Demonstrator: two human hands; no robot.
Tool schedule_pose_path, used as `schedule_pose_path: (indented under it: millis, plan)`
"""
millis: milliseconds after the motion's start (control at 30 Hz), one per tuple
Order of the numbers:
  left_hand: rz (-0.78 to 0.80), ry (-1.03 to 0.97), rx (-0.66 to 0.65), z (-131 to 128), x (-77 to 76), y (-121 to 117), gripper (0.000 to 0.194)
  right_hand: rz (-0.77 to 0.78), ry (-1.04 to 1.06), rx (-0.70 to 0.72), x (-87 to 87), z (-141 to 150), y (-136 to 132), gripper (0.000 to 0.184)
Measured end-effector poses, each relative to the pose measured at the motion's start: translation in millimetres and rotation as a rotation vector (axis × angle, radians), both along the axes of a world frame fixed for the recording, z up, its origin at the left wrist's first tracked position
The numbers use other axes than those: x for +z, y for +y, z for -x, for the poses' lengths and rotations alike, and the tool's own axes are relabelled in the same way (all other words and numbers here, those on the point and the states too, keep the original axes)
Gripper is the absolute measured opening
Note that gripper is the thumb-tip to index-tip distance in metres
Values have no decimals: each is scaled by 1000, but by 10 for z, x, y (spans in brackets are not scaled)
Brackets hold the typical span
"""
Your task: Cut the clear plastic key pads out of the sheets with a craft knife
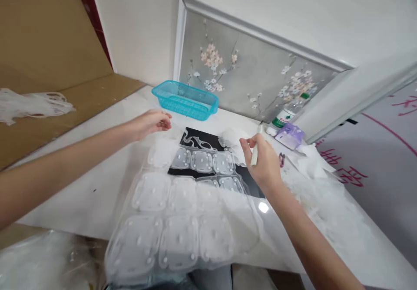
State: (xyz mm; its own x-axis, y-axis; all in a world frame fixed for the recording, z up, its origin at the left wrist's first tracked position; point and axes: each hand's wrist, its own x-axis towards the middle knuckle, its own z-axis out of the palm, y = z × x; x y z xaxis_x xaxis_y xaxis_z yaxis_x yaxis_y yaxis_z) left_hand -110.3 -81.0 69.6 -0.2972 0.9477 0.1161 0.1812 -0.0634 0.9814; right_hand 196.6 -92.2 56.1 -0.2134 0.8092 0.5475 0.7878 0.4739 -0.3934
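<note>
A translucent plastic sheet (179, 240) of moulded rounded-square pieces lies over the white table, its near part hanging toward me. My left hand (154, 122) hovers beyond the sheet's far left corner, with fingertips curled together; whether anything thin is pinched there cannot be made out. In my right hand (263, 159) is a slim pale-handled tool (254, 154), gripped between thumb and fingers, its tip pointing up and away. Under the sheet's far part shows a black mat (203, 138) with thin curled clear strips (195, 142) on it. Cut-looking clear pieces (230, 137) lie left of my right hand.
A blue plastic basket (185, 101) stands at the back by the wall. A green-capped bottle (288, 114) and a purple packet (289, 136) are at the back right. Clear scraps (335, 203) cover the right side. A cardboard box (48, 107) with white strips borders the left.
</note>
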Motion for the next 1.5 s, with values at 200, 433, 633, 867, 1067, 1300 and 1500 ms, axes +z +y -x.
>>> schedule_pose_path:
  millis: [200, 433, 633, 867, 1067, 1300, 1500]
  plan:
    - [153, 19, 113, 107, -330, 214, 11, 371, 444, 369, -232, 236, -22, 37]
    - [42, 342, 383, 215, -358, 68, 41, 659, 741, 346, -524, 402, 102, 28]
    - [-299, 1063, -264, -434, -714, -328, 32, 789, 933, 286, -667, 302, 238, 32]
    - [-390, 1145, -729, -351, -876, -397, 49, 784, 1003, 289, -701, 224, 263, 11]
    - [-431, 1271, -760, -289, -841, -432, 48, 570, 683, 400, -414, 41, 160, 18]
    - [-445, 1284, -725, -353, -848, -461, 42, 542, 372, 537, -297, -16, 55, 18]
    - [-446, 1264, -721, -343, -855, -459, 43, 491, 335, 536, -340, 11, 73, 13]
